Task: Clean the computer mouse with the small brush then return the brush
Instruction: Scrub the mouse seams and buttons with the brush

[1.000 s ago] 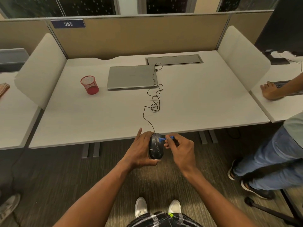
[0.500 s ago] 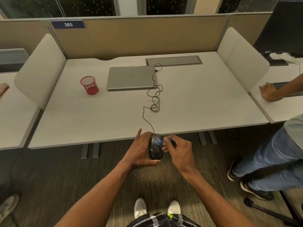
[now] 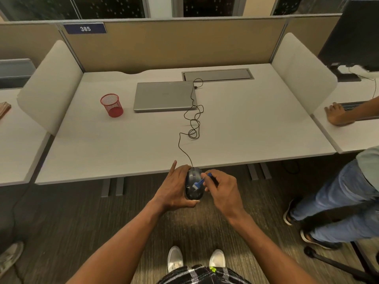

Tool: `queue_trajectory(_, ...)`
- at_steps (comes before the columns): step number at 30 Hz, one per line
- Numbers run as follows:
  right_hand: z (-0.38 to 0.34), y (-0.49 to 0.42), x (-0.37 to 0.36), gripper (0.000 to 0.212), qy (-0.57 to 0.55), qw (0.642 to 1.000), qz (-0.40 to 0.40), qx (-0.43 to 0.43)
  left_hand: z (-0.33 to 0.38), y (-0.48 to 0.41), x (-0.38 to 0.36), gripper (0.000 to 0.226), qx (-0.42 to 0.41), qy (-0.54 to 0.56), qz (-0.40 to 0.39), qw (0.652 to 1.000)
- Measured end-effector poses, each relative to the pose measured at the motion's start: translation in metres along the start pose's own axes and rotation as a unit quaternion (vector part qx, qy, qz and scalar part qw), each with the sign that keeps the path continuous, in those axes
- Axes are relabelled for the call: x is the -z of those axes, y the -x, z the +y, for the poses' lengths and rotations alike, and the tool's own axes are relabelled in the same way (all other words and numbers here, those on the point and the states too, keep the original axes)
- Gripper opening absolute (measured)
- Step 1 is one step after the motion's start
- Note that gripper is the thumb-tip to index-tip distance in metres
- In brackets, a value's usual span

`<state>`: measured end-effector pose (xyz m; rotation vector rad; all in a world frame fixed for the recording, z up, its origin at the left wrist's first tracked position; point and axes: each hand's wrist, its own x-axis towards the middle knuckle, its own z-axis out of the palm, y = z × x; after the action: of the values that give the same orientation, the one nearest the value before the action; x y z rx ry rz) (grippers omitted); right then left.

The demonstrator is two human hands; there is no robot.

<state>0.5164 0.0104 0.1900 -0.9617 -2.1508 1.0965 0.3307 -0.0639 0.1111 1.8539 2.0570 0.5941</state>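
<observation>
A black wired computer mouse [image 3: 193, 192] is held in the air just off the desk's front edge, cupped from the left by my left hand [image 3: 174, 189]. My right hand [image 3: 222, 188] pinches a small blue brush [image 3: 202, 181] whose white bristles press on the mouse's back, where pale dust specks show. The mouse's black cable [image 3: 192, 124] runs in loops across the desk up to the closed grey laptop [image 3: 164, 96].
A red mesh cup [image 3: 112, 105] stands on the white desk [image 3: 246, 130] left of the laptop. White side dividers flank the desk. Another person sits at the right, a hand [image 3: 336, 114] on the neighbouring desk, legs near the desk corner.
The brush tip has swept from the mouse's front toward its back and lower on the shell. My left hand keeps the mouse in about the same place.
</observation>
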Motion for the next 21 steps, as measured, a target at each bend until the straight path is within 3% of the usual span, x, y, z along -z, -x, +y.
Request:
queue_trajectory(12,0.0065,0.0031,0.0038,0.011,-0.001,0.999,-0.009,0.036,-0.0021,-0.0020,0.0001,0.115,0.001,0.005,0.004,1.000)
queue_trajectory(17,0.0084,0.0027,0.0034,0.013,0.004,0.998,-0.053,0.038,-0.0038,-0.0032,0.0007,0.116,0.001,0.005,0.005,1.000)
queue_trajectory(21,0.0085,0.0019,0.0066,0.011,0.017,0.999,-0.035,0.036,-0.0051,-0.0043,-0.0004,0.116,0.002,0.005,0.002,1.000)
